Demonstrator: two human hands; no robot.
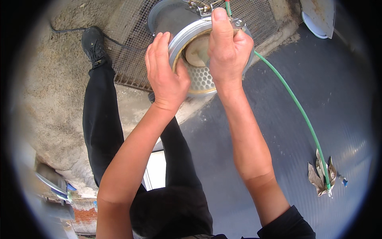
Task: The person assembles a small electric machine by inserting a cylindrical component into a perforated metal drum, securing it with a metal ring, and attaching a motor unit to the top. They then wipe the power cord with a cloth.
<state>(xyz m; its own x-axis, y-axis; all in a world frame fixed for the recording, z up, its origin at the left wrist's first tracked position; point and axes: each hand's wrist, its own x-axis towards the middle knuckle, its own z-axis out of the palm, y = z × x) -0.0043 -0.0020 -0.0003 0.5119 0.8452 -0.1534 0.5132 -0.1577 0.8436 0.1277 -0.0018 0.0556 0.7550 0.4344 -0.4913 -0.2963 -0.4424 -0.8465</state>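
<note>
A round metal vessel (186, 36) with a wide silver rim is held tilted at the top middle. Through its mouth a perforated metal plate (201, 78) shows, along with a rounded pale surface. Wrapped round the rim's left side is my left hand (166, 73), its thumb inside the mouth. My right hand (229, 49) is closed on the rim's right side, thumb pointing up; its palm side is hidden. Metal latches (199, 7) sit at the far side of the vessel.
A wire mesh grate (131, 59) lies under the vessel. From behind it a green hose (296, 99) curves right to some dry leaves (318, 175) on a dark sheet (310, 79). A black cable (123, 44) passes my shoe (93, 44). Part of a blue-white basin (314, 26) is at upper right.
</note>
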